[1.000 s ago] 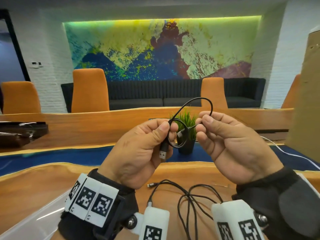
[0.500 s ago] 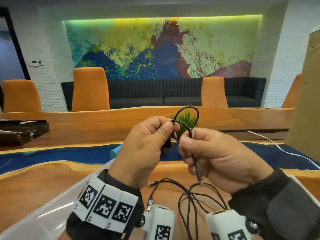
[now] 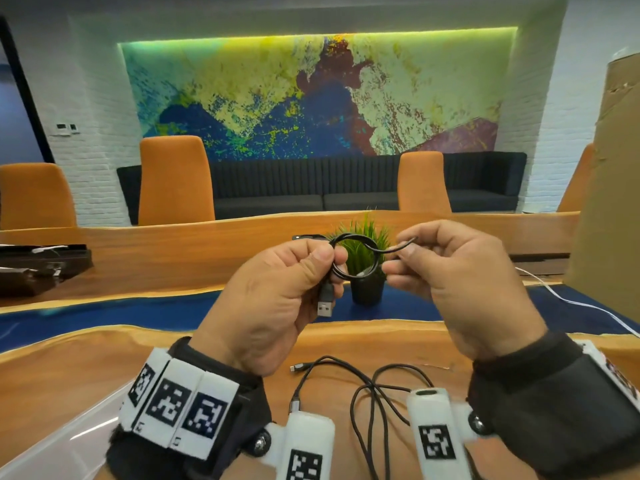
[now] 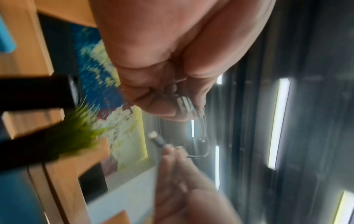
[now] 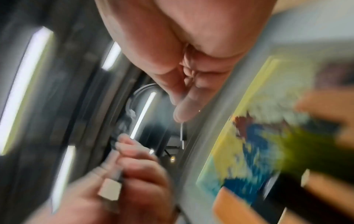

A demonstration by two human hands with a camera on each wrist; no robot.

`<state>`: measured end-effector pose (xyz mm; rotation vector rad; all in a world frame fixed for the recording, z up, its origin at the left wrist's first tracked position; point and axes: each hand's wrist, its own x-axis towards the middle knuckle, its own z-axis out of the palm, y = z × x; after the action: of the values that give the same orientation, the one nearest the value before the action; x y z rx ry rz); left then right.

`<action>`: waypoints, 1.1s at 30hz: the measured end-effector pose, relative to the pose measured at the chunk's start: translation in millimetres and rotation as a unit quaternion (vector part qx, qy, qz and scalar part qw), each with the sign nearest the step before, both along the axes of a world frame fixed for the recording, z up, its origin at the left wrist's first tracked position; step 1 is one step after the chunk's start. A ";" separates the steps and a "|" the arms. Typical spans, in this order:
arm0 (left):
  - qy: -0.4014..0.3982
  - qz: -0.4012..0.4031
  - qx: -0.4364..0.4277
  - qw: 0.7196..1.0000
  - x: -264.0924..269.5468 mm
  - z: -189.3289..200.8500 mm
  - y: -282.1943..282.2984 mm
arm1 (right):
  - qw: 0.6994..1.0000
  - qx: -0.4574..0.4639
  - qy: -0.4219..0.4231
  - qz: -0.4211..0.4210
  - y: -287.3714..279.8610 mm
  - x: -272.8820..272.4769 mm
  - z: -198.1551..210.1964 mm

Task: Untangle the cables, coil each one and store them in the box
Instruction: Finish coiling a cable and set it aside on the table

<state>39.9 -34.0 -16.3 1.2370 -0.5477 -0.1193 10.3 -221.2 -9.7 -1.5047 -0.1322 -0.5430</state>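
Since half a second ago, the right hand [image 3: 450,289] is lifting back up and apart from the left hand [image 3: 277,299], and the thin black USB cable [image 3: 353,258] is now forming a small round coil between them. From the head view, the left grip is pinching the coil with the silver USB plug [image 3: 325,304] hanging below, while the right grip is pinching the cable's free end. More tangled black cables [image 3: 367,393] are lying on the wooden bench [image 3: 69,368]. Wrist views are blurring, though the left wrist view is showing curled fingers [image 4: 159,104] closing round the plug.
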 end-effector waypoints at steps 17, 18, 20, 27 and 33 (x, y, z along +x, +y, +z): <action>-0.101 0.071 0.026 0.992 -1.5 -4.5 -3.5 | 0.873 0.171 0.148 0.433 16.7 -6.5 -7.8; -0.104 0.075 0.026 0.991 -1.4 -4.8 -3.4 | 0.882 0.149 0.147 0.422 17.5 -7.7 -7.6; -0.112 0.083 0.035 0.990 -0.2 -6.0 -3.1 | 0.902 0.127 0.142 0.388 18.7 -10.1 -6.7; -0.086 0.154 0.027 0.984 8.8 -7.3 0.9 | 0.949 0.057 0.168 0.261 15.7 -8.6 -3.6; 0.012 0.177 -0.082 0.981 15.1 -4.3 10.1 | 0.958 -0.063 0.162 0.230 4.7 -14.0 1.7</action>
<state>55.0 -23.9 -20.6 1.1512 -0.3028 0.2064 -3.7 -216.6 -8.0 -1.6002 -0.2561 0.0891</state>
